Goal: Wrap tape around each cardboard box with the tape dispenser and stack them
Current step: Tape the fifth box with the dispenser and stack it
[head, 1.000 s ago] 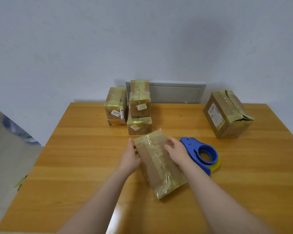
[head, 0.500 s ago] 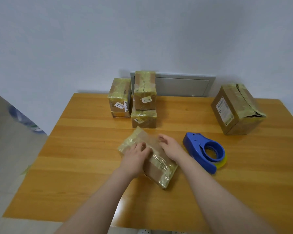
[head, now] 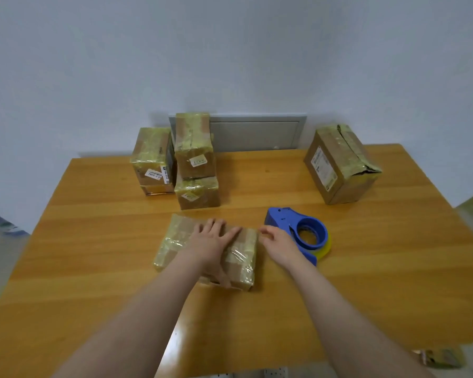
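A flat, tape-wrapped cardboard box lies on the wooden table in front of me. My left hand presses flat on its top, fingers spread, thumb along the near side. My right hand hovers just right of the box with fingers loosely curled, holding nothing, right beside the blue tape dispenser with its yellowish roll. Behind, two taped boxes stand stacked on each other, with another taped box to their left.
A larger taped box with a torn top sits at the back right of the table. A grey panel is set in the wall behind. Something small lies on the floor at the lower right.
The box was turned from tilted between both hands to lying flat. My left hand moved onto its top; my right hand came off it toward the dispenser.
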